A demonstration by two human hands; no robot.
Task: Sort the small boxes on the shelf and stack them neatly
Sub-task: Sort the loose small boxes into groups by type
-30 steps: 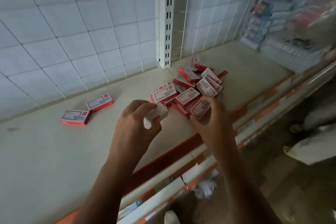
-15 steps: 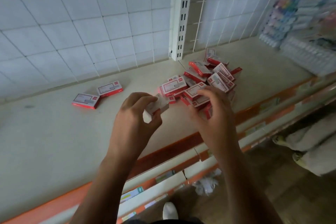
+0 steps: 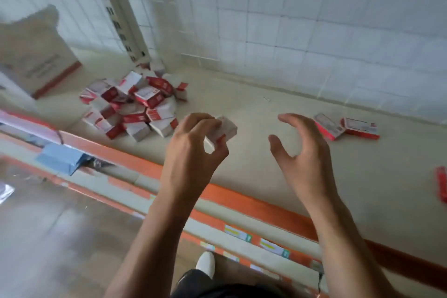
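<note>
Count of boxes, hands and fittings on one shelf (image 3: 266, 176)

Two hands are showing: one left hand (image 3: 193, 152) and one right hand (image 3: 304, 152). One held box (image 3: 226, 128) is sitting in the left hand's fingers. One pile (image 3: 135, 106) of red-and-white boxes is lying on the shelf; blur is preventing an exact count, but well over ten are showing. Two loose boxes are lying side by side beyond the right hand: the first box (image 3: 329, 126) and the second box (image 3: 360, 128). One edge box (image 3: 441, 184) is being cut off by the right border. One carton (image 3: 36, 55) is standing at far left. One slotted post (image 3: 121, 7) is rising behind the pile. One white shoe (image 3: 205, 264) is showing below.
</note>
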